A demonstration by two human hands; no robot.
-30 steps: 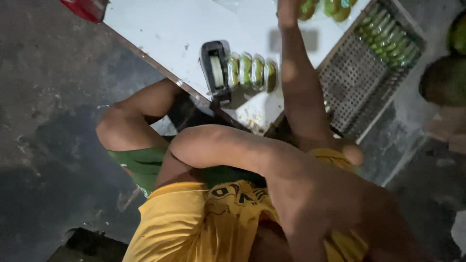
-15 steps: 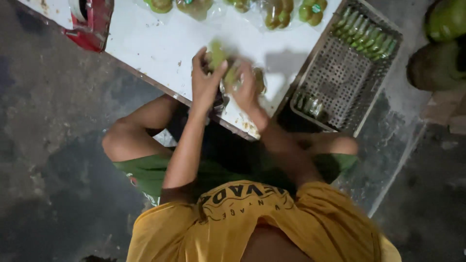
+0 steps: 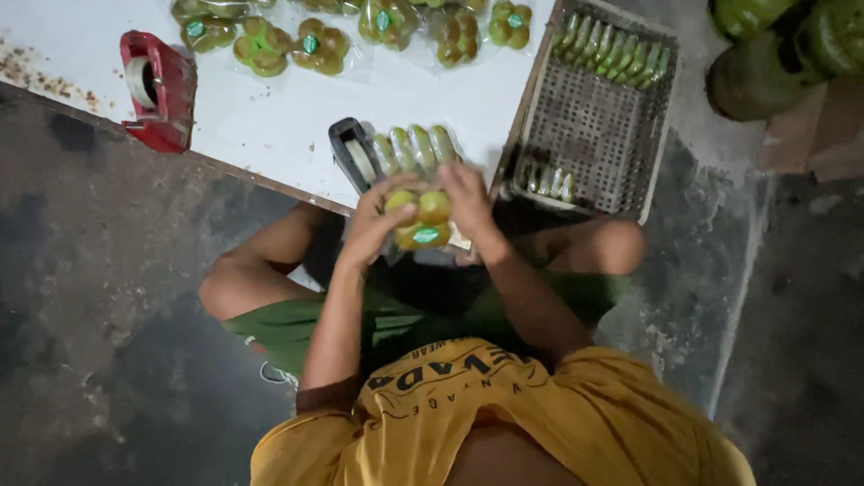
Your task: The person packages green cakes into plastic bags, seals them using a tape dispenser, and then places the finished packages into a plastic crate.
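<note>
Item in hand: clear packet of green-yellow fruit (image 3: 421, 220), held just off the near edge of the white table (image 3: 270, 126).
Left hand (image 3: 376, 225): fingers curled round the packet's left side.
Right hand (image 3: 470, 209): fingers closed on its right side.
Just beyond the packet: black tape dispenser (image 3: 353, 160) beside a row of green fruit (image 3: 416, 148).
Right of the packet: grey mesh tray (image 3: 589, 121), partly filled.
Far beyond: finished packets (image 3: 360, 27), several laid out.
Far left: red tape dispenser (image 3: 157, 90).
Progress, judged: several packets done; this one apparently still being closed, loose fruit remaining.
</note>
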